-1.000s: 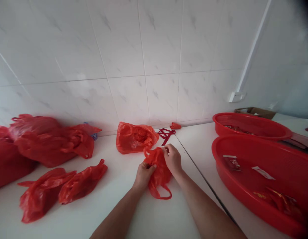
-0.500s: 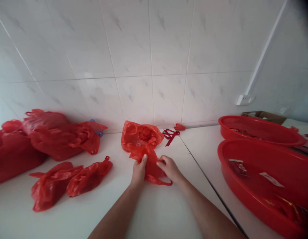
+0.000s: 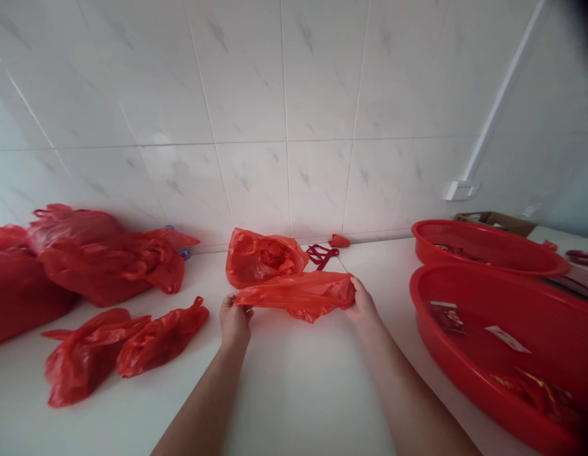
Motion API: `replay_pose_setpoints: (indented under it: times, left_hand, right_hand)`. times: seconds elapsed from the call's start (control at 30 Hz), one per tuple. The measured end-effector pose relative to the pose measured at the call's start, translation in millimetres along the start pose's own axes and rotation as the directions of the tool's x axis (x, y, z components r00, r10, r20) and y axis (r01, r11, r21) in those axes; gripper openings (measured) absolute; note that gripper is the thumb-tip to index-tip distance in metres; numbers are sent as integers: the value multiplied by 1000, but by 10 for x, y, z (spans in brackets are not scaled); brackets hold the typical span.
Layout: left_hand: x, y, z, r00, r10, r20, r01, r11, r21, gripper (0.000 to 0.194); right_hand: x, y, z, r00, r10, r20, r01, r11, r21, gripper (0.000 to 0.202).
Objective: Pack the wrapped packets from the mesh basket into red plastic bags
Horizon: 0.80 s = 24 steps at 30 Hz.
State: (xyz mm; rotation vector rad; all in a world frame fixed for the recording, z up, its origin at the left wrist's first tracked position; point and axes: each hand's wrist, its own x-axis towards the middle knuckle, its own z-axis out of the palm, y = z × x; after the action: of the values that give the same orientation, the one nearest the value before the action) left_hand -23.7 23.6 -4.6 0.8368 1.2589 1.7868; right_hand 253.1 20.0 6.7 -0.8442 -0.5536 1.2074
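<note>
- Here we have one thin red bag (image 3: 294, 294) stretched sideways between our two hands, over the table (image 3: 303, 386), just in front of one bulky bag (image 3: 241, 259).
- Our left hand (image 3: 235, 323) pinches one end; our right hand (image 3: 362, 303) grips the other.
- Two small bunched bags (image 3: 163, 340) lie to our left; the larger bags (image 3: 89, 269) beyond are heaped too closely for us to count.
- To our right stand two red basins (image 3: 469, 301), the nearer holding at least three packets (image 3: 448, 316).
- One dark red ribbon (image 3: 324, 256) lies near the wall (image 3: 317, 183).
</note>
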Motion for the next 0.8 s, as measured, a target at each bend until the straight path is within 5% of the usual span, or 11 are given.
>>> replay_pose_setpoints:
  times: [0.07, 0.13, 0.2, 0.27, 0.33, 0.37, 0.4, 0.47, 0.53, 0.7, 0.8]
  left_hand:
    - [-3, 35, -26, 999, 53, 5, -53, 994, 92, 40]
    - [-51, 97, -32, 967, 238, 86, -253, 919, 302, 55]
    - [-144, 167, -3, 836, 458, 303, -548, 653, 523, 64]
    - [-256, 216, 56, 650, 521, 553, -753, 341, 563, 70]
    - [-341, 222, 121, 573, 467, 673, -818, 287, 498, 74]
    - [-362, 209, 144, 587, 422, 691, -809, 346, 476, 70]
    - [-367, 189, 158, 645, 375, 665, -753, 458, 472, 63]
    - [-335, 141, 157, 813, 263, 520, -527, 711, 465, 40]
    - [-279, 108, 131, 925, 155, 346, -298, 862, 410, 24]
    - [-221, 113, 97, 975, 93, 204, -152, 944, 294, 17]
    - [-242, 110, 118, 982, 85, 169, -124, 964, 234, 13]
  right_hand:
    - [-29, -51, -10, 1000, -22, 6, 23, 1000, -7, 21]
    - [-60, -91, -17, 999, -47, 23, 48, 998, -39, 25]
    - [-92, -108, -6, 997, -58, 50, 63, 994, -94, 26]
    - [-123, -99, 29, 995, -58, 79, 71, 984, -166, 26]
    - [-148, -79, 76, 993, -53, 104, 77, 966, -247, 26]
    - [-158, -72, 97, 992, -52, 111, 82, 954, -290, 26]
    - [-165, -69, 111, 992, -54, 113, 89, 938, -334, 25]
    - [-169, -80, 114, 992, -85, 95, 118, 900, -421, 23]
    - [-160, -106, 87, 986, -154, 59, 162, 849, -502, 21]
    - [-165, -140, 63, 932, -358, 54, 285, 636, -717, 27]
    - [-289, -130, 187, 748, -624, 226, 469, 257, -845, 40]
